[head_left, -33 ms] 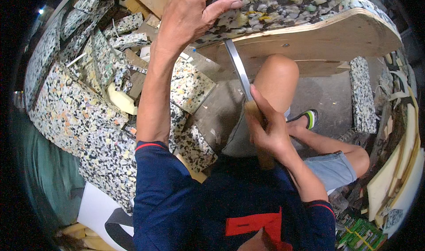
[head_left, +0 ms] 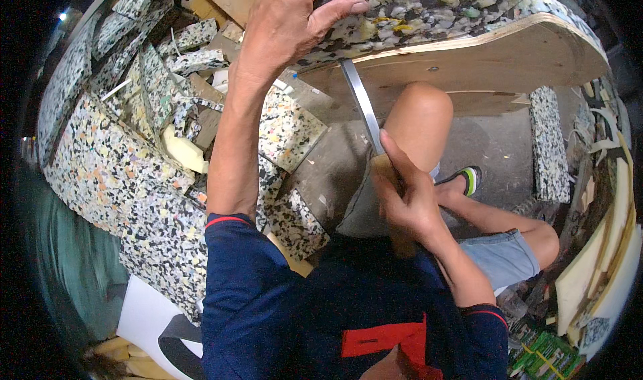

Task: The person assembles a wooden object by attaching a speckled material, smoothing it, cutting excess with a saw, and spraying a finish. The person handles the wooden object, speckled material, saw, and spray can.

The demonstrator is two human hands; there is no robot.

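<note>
My left hand (head_left: pixel 278 32) grips the left part of a thick speckled foam pad (head_left: pixel 435 12), its thumb lying on the foam and its other fingers partly cut off by the picture's upper edge. The pad lies against a curved plywood board (head_left: pixel 495 62), whose lower face shows. In my right hand (head_left: pixel 412 199) is a knife with a long narrow metal blade (head_left: pixel 360 99) and a wooden handle, fingers wrapped round it and thumb along the blade's base. The blade's far end meets the board's edge under the foam, close to my left wrist; its tip is hidden.
Speckled foam sheets and offcuts (head_left: pixel 127 179) pile up on the left. My bent knee (head_left: pixel 422 105) is below the board. A foam strip (head_left: pixel 549 142) and pale yellow foam slabs (head_left: pixel 596 246) lie on the right, with a green package (head_left: pixel 549 356) at the lower right.
</note>
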